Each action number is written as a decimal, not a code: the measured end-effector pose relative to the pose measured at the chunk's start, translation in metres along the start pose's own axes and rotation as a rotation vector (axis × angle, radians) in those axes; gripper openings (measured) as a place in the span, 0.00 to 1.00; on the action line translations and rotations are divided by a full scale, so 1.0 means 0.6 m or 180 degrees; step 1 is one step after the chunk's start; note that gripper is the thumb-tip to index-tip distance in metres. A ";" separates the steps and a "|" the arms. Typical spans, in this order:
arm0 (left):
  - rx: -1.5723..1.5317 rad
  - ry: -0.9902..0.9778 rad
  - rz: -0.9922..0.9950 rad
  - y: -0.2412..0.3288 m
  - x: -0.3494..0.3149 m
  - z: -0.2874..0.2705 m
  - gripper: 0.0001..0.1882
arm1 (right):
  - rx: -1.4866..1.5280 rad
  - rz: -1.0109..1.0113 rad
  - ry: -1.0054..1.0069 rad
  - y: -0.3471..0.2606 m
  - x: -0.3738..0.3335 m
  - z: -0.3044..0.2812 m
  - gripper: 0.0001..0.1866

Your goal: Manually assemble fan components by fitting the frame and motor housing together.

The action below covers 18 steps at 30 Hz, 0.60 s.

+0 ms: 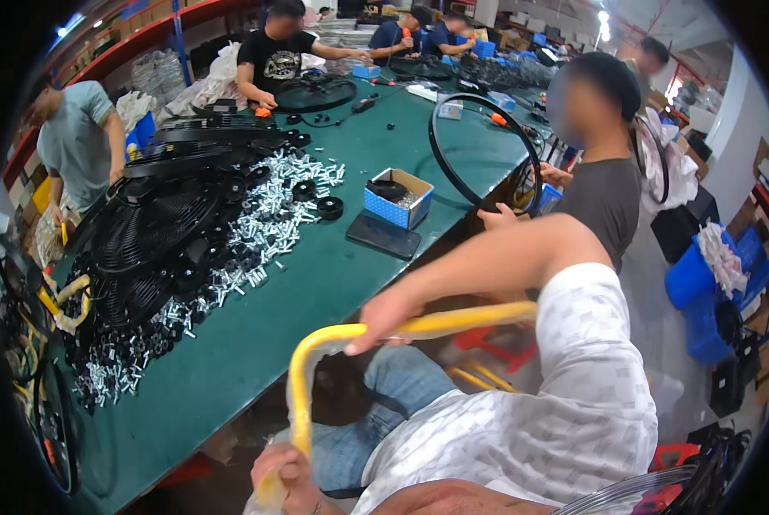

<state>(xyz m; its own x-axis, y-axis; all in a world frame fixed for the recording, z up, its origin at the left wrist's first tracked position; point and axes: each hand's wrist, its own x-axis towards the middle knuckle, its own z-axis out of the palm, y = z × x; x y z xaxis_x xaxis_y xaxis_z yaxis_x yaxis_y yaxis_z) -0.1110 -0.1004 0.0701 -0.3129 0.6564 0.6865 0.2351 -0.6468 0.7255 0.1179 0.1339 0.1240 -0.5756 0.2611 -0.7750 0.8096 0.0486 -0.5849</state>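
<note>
The right hand (389, 313) has its fingers wrapped round the bent yellow tube (300, 386). The left hand (288, 472) holds its low end. It is beside the green worktop (256, 343).

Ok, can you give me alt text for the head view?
A person's left grip and right grip hold a bent yellow tube beside a green worktable. Small silvery metal pieces and black slatted parts lie heaped on it, with co-workers around it.

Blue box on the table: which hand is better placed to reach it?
Probably the right hand, gripping the yellow tube nearer the blue box; the left hand holds the tube's lower end.
</note>
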 end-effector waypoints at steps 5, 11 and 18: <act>0.0508 0.1228 -0.0640 0.035 0.008 -0.056 0.18 | -0.2046 0.0069 -0.0382 -0.189 0.126 -0.034 0.41; 0.1048 0.2450 -0.1080 0.053 0.080 -0.154 0.17 | -0.3731 -0.1254 0.0691 -0.384 0.261 0.010 0.30; 0.1274 0.1847 -0.1423 -0.022 0.189 -0.315 0.21 | -0.2737 -0.3063 0.2568 -0.366 0.250 0.093 0.24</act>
<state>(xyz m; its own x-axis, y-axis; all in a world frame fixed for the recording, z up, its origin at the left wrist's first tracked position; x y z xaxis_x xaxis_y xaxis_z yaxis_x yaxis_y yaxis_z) -0.3232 -0.0909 0.1293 -0.8530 0.4432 0.2755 0.2512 -0.1141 0.9612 -0.1526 0.1088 0.1233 -0.9230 0.2304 0.3082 0.1582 0.9573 -0.2421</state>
